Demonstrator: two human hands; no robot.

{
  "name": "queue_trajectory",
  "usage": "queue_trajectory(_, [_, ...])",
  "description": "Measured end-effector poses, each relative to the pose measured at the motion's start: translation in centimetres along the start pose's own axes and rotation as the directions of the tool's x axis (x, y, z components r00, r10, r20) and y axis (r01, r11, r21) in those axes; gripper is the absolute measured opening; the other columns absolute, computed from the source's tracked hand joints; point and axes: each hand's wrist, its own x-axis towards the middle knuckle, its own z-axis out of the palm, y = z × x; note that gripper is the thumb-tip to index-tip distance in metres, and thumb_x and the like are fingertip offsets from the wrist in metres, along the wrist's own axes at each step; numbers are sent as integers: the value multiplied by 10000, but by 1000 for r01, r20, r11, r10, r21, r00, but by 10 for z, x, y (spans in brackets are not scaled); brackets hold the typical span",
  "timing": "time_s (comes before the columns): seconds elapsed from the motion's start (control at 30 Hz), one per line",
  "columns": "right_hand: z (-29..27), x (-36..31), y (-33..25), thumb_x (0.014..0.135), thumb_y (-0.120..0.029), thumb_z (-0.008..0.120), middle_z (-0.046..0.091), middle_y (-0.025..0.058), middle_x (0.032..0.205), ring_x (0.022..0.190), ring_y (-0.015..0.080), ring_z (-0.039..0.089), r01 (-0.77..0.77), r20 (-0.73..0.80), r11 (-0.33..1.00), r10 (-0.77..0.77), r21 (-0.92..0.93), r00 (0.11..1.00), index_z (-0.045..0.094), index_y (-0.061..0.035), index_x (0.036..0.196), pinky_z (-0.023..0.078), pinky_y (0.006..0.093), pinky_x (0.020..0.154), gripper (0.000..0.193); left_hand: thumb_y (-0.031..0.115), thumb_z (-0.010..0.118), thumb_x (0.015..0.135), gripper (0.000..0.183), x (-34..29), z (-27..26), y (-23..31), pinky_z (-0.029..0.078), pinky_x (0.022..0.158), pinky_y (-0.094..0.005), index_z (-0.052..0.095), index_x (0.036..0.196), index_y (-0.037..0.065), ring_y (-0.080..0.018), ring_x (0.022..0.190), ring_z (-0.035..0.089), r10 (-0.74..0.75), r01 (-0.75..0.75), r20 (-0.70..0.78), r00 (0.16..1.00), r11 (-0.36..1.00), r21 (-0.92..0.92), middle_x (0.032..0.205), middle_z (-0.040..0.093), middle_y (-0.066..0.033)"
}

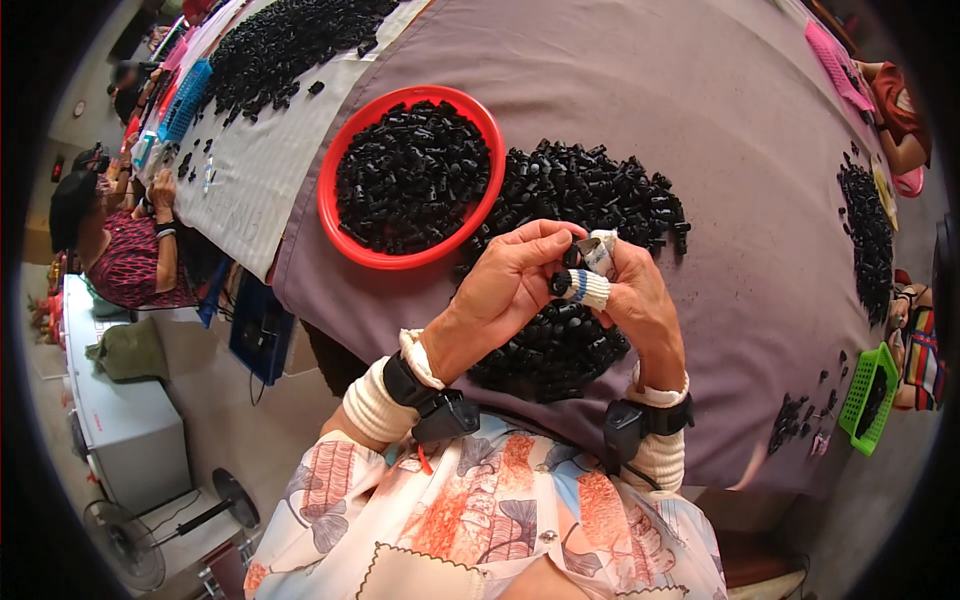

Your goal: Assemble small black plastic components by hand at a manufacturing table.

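Note:
Both my hands meet over a pile of small black plastic parts (595, 190) on the table. My left hand (505, 285) is closed, thumb and fingers pinching a small black plastic part (572, 256). My right hand (640, 295) closes on the same spot from the other side. White cloth finger covers (590, 288), one with blue stripes, wrap its fingertips. The fingers partly hide the part, so its exact shape is unclear. More black parts (550, 350) lie below my hands, by the table's near edge. A red round basin (325, 190), full of similar parts, stands to the left.
A mauve cloth (770, 200) covers the table. Another heap of black parts (280, 50) lies far left, near a blue basket (185, 100) and a seated person (130, 250). At right are a green basket (868, 400), scattered parts and other people. A fan (125, 540) stands lower left.

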Motion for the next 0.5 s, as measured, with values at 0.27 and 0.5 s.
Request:
queue_trajectory(0.27, [2, 1, 2, 678, -210, 710, 499, 1, 588, 482, 68, 439, 1, -10, 999, -2, -51, 1000, 560, -8, 763, 349, 235, 418, 266, 120, 486, 901, 164, 0, 0, 0, 514, 651, -254, 550, 1001, 7, -120, 754, 602, 18, -16, -36, 999, 998, 59, 889, 606, -69])
queue_trajectory(0.5, [2, 0, 4, 689, -219, 709, 500, 28, 586, 548, 100, 462, 65, -29, 990, -69, -122, 997, 557, 9, 750, 386, 273, 493, 280, 119, 510, 890, 148, 0, -1, -1, 512, 658, -254, 559, 986, 18, -113, 759, 602, 21, -17, -45, 999, 997, 76, 889, 608, -53])
